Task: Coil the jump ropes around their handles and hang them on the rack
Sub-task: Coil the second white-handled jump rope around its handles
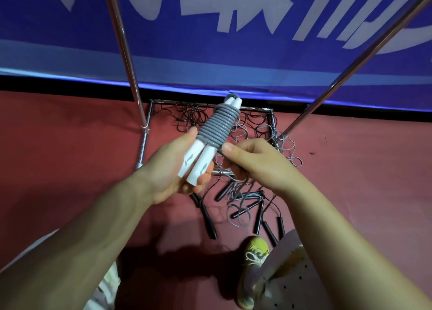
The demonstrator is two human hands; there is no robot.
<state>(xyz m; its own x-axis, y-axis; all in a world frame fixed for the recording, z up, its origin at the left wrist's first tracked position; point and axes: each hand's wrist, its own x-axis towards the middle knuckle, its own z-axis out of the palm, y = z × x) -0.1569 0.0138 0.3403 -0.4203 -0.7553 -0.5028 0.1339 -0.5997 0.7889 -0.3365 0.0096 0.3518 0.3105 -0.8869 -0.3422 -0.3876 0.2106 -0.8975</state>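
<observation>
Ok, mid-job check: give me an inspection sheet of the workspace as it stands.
Surface: red floor, no table.
Job's things: white handles held side by side, grey rope coiled round them; metal rack poles rising from a floor frame.
Clutter: black-handled ropes tangled on the floor at the rack's base.
Hands: left hand grips the handles; right hand pinches the rope's loose end.
Cables: nothing seen.
Surroundings: blue banner behind; yellow shoe below.
</observation>
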